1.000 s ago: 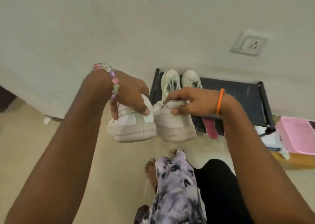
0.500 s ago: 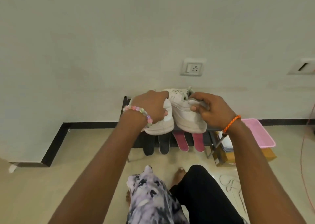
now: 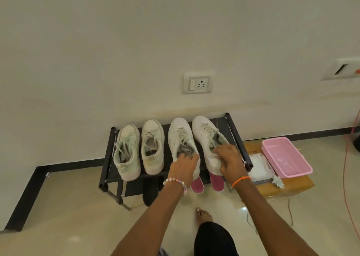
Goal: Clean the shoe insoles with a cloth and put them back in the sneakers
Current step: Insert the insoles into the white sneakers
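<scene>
Two white sneakers stand side by side on the right half of a black shoe rack (image 3: 109, 158). My left hand (image 3: 184, 166) grips the heel end of the left sneaker (image 3: 181, 137). My right hand (image 3: 229, 161) grips the heel end of the right sneaker (image 3: 206, 133). Both shoes rest on the rack's top shelf with toes toward the wall. A second pair of white sneakers (image 3: 140, 148) stands on the rack's left half. Their insoles are hidden inside. A white cloth (image 3: 259, 167) lies beside the rack on a cardboard box.
Pink slippers (image 3: 207, 182) and a dark shoe (image 3: 150, 195) poke out from the lower shelf. A pink plastic tray (image 3: 284, 156) sits on the cardboard box (image 3: 288, 187) to the right. An orange cable (image 3: 345, 168) runs down at the far right. My bare foot (image 3: 202, 215) is on the floor.
My hands carried the two white sneakers forward and set them down on the rack's top shelf. The view has pulled back and the patterned cloth on my lap is out of sight.
</scene>
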